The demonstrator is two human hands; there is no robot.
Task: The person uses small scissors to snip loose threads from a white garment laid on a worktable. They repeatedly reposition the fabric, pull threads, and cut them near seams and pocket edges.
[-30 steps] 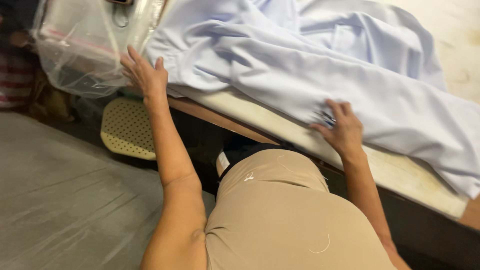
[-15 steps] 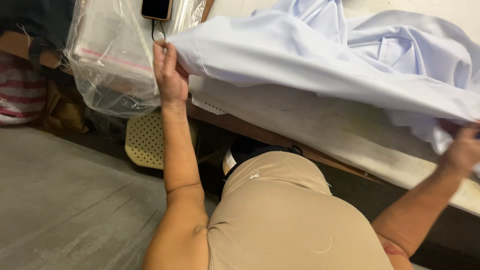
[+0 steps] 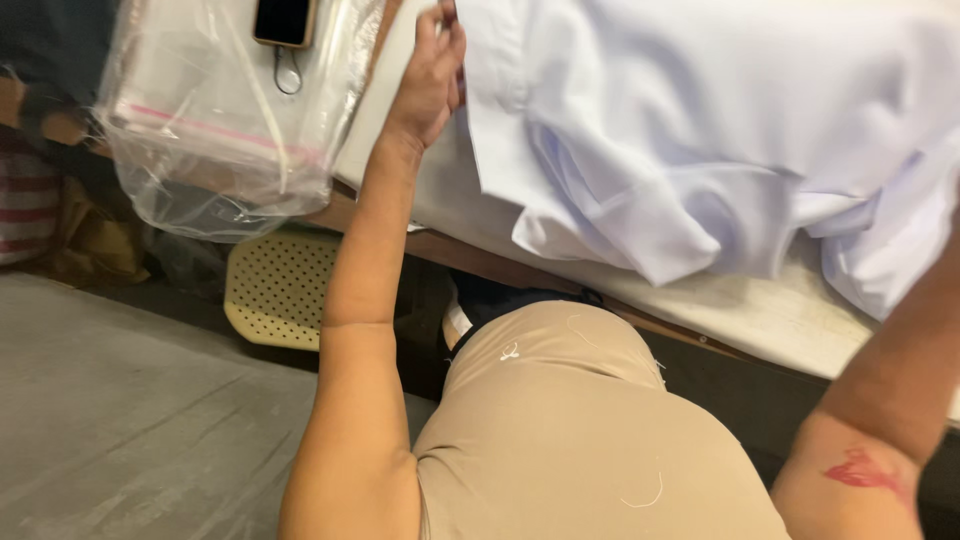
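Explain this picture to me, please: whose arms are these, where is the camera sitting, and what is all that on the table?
There is no machine here. A person wears a camera on the head, so the single view looks down over their own body and arms toward a table edge.

The left hand reaches up and grips the edge of a pale blue garment, which lies bunched and folded on the padded table, part of it hanging toward the front edge. The right forearm comes in at the right side, but its hand is outside the picture, so what it holds cannot be told.

To the left of the garment lies a stack of clear plastic bags, sagging over the table edge, with a dark phone resting on top. Below the table sits a cream perforated panel, above a grey floor.
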